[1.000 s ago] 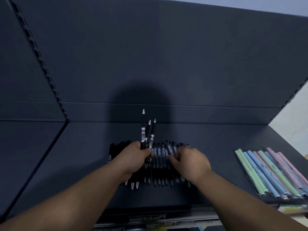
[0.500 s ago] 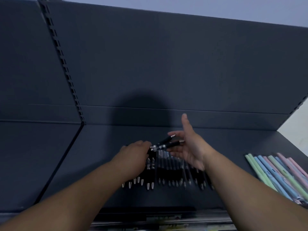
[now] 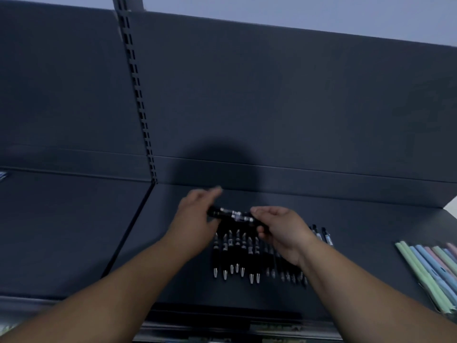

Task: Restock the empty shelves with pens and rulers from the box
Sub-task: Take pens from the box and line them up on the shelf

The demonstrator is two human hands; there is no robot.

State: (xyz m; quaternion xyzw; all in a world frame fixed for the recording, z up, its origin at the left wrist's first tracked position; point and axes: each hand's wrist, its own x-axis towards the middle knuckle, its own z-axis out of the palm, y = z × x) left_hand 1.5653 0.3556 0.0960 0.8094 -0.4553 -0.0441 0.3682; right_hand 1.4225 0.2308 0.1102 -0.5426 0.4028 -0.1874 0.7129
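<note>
Pen bundle point(image 3: 232, 215), black, few pieces: held crosswise above the shelf point(image 3: 358, 243), my left grip point(image 3: 195, 219) clasping one end, right grip point(image 3: 282, 231) curled round the other; count blurred, ends covered. Pen row point(image 3: 237, 253) lies on the shelf beneath, partly hidden behind my right wrist. Pastel pens point(image 3: 430, 268) far right, cut off by the frame edge.

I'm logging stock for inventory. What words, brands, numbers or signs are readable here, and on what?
No text is readable.
Row of black pens: pale barrel markings, too blurred to read.
The held pens in the right hand: pale bands, any print blurred.
The pastel pens: no print visible.
The shelf-edge strip: coloured labels, too small and blurred.
</note>
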